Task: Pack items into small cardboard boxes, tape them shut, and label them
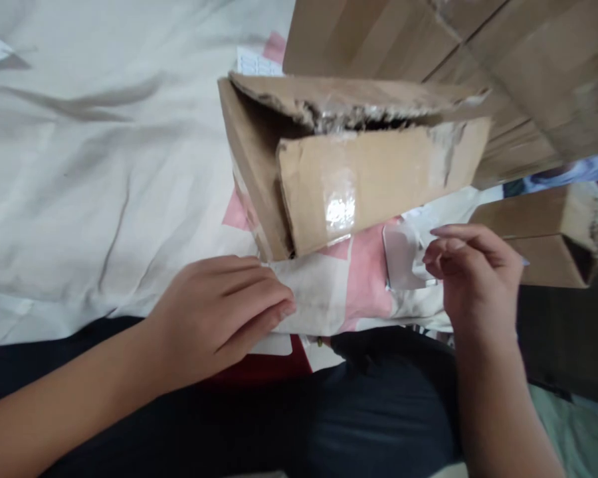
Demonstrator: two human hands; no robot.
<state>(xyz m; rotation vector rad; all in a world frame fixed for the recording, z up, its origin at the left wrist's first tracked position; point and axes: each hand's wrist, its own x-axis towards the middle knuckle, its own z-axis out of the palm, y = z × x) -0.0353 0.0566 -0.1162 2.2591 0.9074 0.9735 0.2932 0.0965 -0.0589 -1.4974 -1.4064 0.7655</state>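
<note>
A worn brown cardboard box stands tilted on the cloth in front of me. Its torn flaps are partly raised, with shiny clear tape across the front one. My left hand is just below the box's lower left corner, fingers together and bent down over the cloth; whatever lies under them is hidden. On the other side, my right hand has its fingers drawn together beside a flat, translucent rectangular piece with a dark edge. I cannot make out whether the fingertips hold part of it.
Large taped cartons fill the upper right. A smaller open carton lies at the right. Wrinkled pale cloth with pink patches covers the surface. A printed white paper pokes out behind the box. Something red shows near my legs.
</note>
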